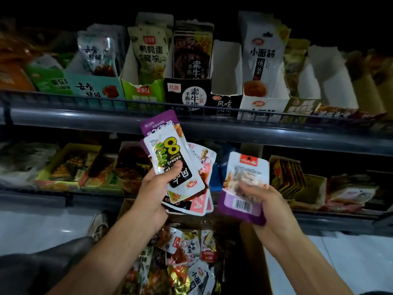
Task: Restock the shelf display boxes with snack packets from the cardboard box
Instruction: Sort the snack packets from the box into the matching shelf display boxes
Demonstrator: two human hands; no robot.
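A: Upper left of frame, top shelf display boxes (93, 87) stand in a row, most w/ packets upright in them. The black box (226, 93) at upper centre looks empty, a likely slot.

B: And mid-frame?

A: Left hand (158, 188) is clamped round a fanned stack of snack packets (176, 167), thumb pressed on the top one, the white-and-black "8" packet. Right hand (261, 201), just right of centre, pinches two: a white packet (247, 169) over a purple one (240, 206), barcode showing.

B: How'll they handle?

A: Light, floppy foil pouches, slick I'd say, so a fan like that could slide apart. Best pinch the flat sealed edge, not the bulgy middle.

B: The supply?

A: Cardboard box (253, 256) at bottom centre, below both hands, lots of loose packets (187, 252) in it.
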